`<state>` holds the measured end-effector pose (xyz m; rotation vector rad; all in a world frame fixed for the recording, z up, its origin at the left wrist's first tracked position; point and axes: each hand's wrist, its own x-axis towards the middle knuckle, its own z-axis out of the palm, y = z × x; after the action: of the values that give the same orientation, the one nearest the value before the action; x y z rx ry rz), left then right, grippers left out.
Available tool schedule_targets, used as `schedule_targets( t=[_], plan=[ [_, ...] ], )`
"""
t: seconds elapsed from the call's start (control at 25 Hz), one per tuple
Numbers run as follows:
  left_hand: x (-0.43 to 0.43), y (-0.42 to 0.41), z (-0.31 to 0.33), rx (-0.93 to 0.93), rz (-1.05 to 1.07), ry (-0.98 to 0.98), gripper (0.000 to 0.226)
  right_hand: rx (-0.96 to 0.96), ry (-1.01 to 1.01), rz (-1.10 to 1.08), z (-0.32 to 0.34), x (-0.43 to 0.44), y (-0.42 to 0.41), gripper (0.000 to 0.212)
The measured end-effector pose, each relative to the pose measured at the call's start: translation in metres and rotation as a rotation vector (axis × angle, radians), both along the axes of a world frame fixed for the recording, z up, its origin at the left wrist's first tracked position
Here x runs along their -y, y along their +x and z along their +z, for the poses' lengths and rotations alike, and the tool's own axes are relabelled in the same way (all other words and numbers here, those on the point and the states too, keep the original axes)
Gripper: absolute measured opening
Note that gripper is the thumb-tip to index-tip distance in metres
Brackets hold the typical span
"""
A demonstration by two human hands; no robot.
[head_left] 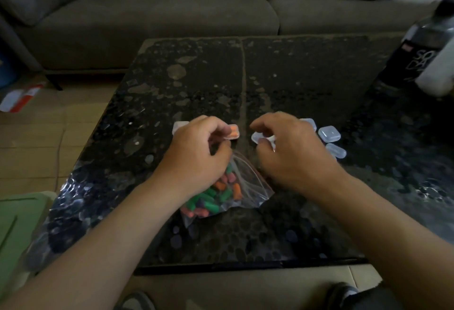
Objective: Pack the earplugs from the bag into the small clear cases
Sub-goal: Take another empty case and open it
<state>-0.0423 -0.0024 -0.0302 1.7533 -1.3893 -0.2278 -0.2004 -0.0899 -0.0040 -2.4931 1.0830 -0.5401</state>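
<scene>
Left hand (196, 152) is up over the table, fingers curled, pinching a filled case (233, 133) with orange earplugs showing through the plastic. Right hand (292, 150) sits just across from it at three o'clock, thumb and fingertips nipped on a clear case (258, 137); whether its lid is up or down, I cannot tell. The two hands are near each other but apart, with the table's pale seam running between them.

Down at six o'clock from the left hand lies the bag (255, 184), flat on the table, mouth towards the hands, the left wrist crossing over it. Inside it is a heap of loose earplugs (213, 199), green, orange and pink.

Out at three o'clock from the right hand, a cluster of spare cases (329, 134) rests on the surface, partly hidden behind the knuckles. At nine o'clock from the left hand, a lone case (178, 126) peeks out.

All this sits on a dark speckled table (294, 76). Beyond it at twelve o'clock stands a grey sofa (172, 14), and at two o'clock a dark container (422, 39), blurred.
</scene>
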Motion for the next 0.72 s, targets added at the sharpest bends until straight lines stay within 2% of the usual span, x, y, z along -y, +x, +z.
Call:
schedule_targets(
  t=[0.12,0.32,0.52,0.72],
  plan=[
    [0.011,-0.014,-0.002,0.115,-0.107,-0.011,0.016,-0.027,-0.005,-0.120,0.003,0.017,-0.022,0.025],
    [0.031,-0.031,-0.002,0.245,-0.254,0.168,0.035,-0.091,0.020,-0.240,-0.001,0.035,-0.045,0.031],
    [0.053,-0.039,-0.001,0.358,-0.288,0.296,0.046,-0.114,0.060,-0.236,-0.001,0.032,-0.053,0.033],
    [0.059,-0.045,-0.004,0.424,-0.273,0.364,0.039,-0.067,0.087,-0.219,0.002,0.030,-0.055,0.030]
  ],
)
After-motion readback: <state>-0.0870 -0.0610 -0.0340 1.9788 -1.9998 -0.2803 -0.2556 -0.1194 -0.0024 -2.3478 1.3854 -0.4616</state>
